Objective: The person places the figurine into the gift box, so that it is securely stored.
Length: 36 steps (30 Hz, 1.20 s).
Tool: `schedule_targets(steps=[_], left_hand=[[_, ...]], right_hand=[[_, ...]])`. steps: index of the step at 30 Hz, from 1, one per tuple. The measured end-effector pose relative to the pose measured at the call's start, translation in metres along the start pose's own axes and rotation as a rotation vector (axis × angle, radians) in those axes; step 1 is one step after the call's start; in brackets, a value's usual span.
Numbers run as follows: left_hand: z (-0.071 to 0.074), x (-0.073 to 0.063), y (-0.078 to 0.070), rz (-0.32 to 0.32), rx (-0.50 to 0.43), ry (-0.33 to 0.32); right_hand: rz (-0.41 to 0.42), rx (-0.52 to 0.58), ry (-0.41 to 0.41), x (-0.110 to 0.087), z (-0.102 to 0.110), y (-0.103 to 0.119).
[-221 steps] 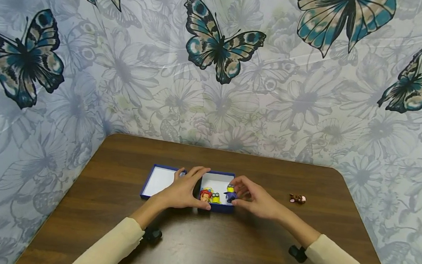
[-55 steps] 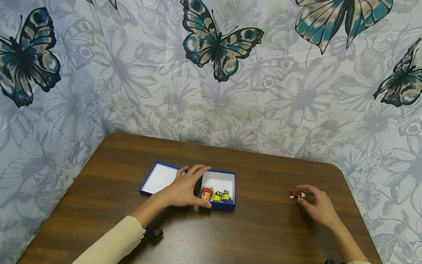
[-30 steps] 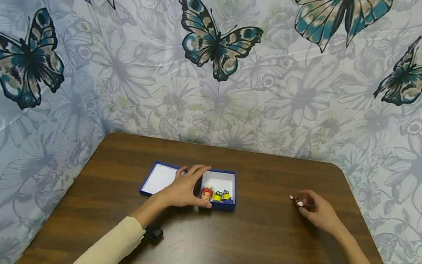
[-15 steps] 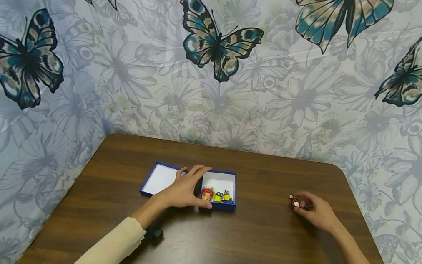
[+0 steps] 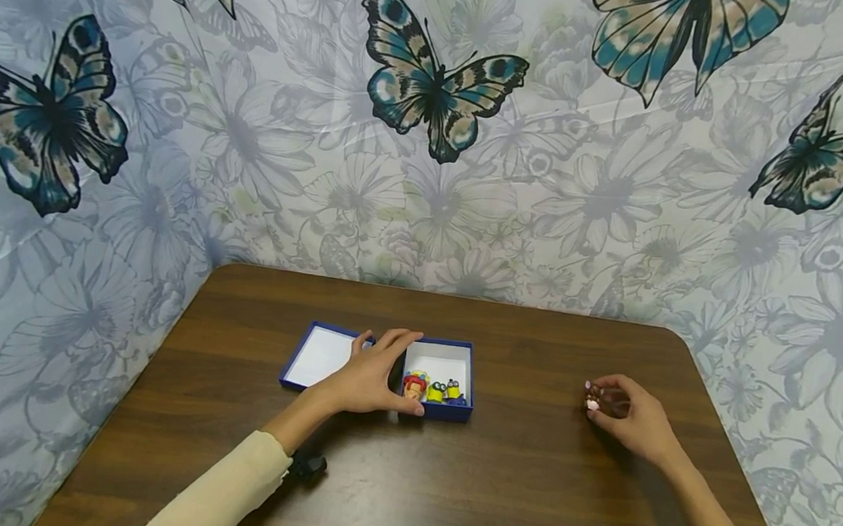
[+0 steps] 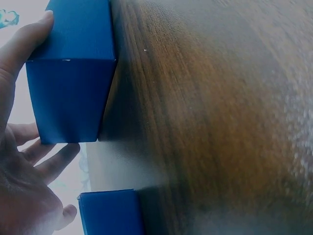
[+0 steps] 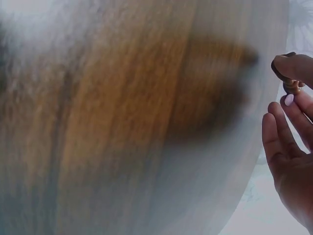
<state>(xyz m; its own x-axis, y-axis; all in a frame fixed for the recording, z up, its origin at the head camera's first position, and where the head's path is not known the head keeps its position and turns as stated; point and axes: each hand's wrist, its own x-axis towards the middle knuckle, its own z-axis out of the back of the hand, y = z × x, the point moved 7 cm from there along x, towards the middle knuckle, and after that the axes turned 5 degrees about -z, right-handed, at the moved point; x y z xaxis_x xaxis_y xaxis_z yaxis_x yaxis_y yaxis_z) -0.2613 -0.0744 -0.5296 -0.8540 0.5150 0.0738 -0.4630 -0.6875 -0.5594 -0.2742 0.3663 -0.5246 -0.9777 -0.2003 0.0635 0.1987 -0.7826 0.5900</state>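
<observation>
My left hand (image 5: 362, 379) grips the left end of a small blue box (image 5: 446, 413) with a white inside, thumb at its front wall and fingertips at its back. Along the front of the box are a red-and-tan toy figure (image 5: 414, 385) and two yellow minion figures, one (image 5: 436, 393) beside the other (image 5: 453, 389). Off to the right, my right hand (image 5: 637, 420) pinches a small brown toy figure (image 5: 592, 397) with pink parts between thumb and fingers. Raised off the table in the right wrist view, that brown figure (image 7: 291, 87) is partly covered by the thumb.
The blue-edged lid (image 5: 319, 354), white inside, lies left of the box, partly behind my left hand. Both stand on a brown wooden table (image 5: 447, 491). A butterfly-patterned cloth (image 5: 471, 217) hangs behind the table's far edge.
A blue-clothed minion was let go in the box. My right hand then moved right, took the brown figure from the table and turned it. My left hand has stayed on the box.
</observation>
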Motion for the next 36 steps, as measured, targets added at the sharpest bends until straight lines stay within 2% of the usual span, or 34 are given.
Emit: schedule_targets(steps=[9, 23, 36], left_hand=[[0.000, 0.000, 0.000, 0.007, 0.005, 0.006], [-0.001, 0.000, 0.001, 0.004, 0.003, -0.005], [0.000, -0.001, -0.001, 0.000, -0.005, -0.011]], right_hand=[[0.038, 0.007, -0.042, -0.001, 0.003, 0.004], [0.051, -0.015, -0.086, 0.000, 0.009, 0.004], [0.055, -0.010, -0.065, 0.000, 0.014, 0.016]])
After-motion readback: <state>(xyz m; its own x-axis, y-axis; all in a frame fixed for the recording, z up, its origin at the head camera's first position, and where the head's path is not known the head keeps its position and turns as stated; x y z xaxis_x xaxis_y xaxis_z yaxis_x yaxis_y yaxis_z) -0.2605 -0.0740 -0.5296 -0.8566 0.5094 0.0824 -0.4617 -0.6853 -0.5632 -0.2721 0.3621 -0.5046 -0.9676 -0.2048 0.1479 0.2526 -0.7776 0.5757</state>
